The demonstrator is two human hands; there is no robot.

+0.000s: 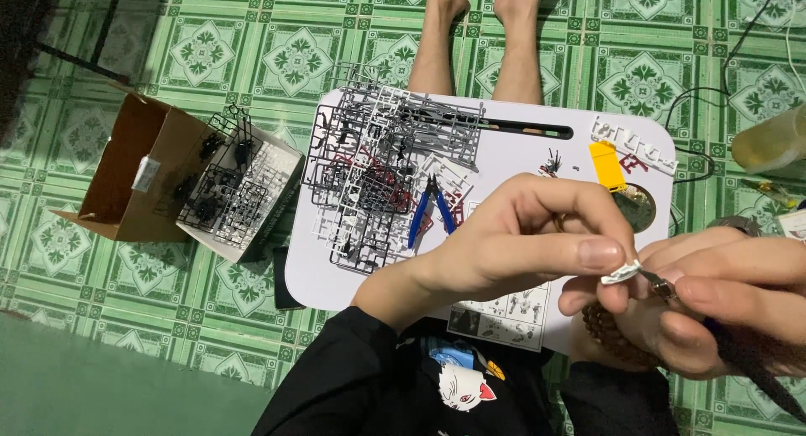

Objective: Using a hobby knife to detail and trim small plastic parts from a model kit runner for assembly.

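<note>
Closest to camera: left hand (512, 243) pinching a small white plastic part (622, 273) between thumb and forefinger, close up under the lens. Right hand (722, 306) closed around a dark-handled hobby knife (739, 344), metal tip touching the part's edge. Looks like gate trimming on one model-kit piece, judged from the pose.

Behind the hands, white lap table (504, 155) on the green patterned floor tiles (252, 58):
- stack of grey, black and dark red part frames (378, 163), most pieces still attached
- blue-handled nippers (430, 209) lying on the stack's right edge
- white frame (634, 142) and yellow part (606, 165) near the far right corner
- instruction sheet (504, 314) at the near edge, partly under the left wrist

Left of the table: open cardboard box (126, 176), and a second shallow box (243, 193) holding more black frames.

Progress, as a judgement: early. One piece is cut free and being cleaned. No assembled section can be made out anywhere in view; a small dark cluster (552, 163) on the table is too small to tell. The bulk of the frames are uncut, so nearly all cutting, cleanup and assembly remains.
</note>
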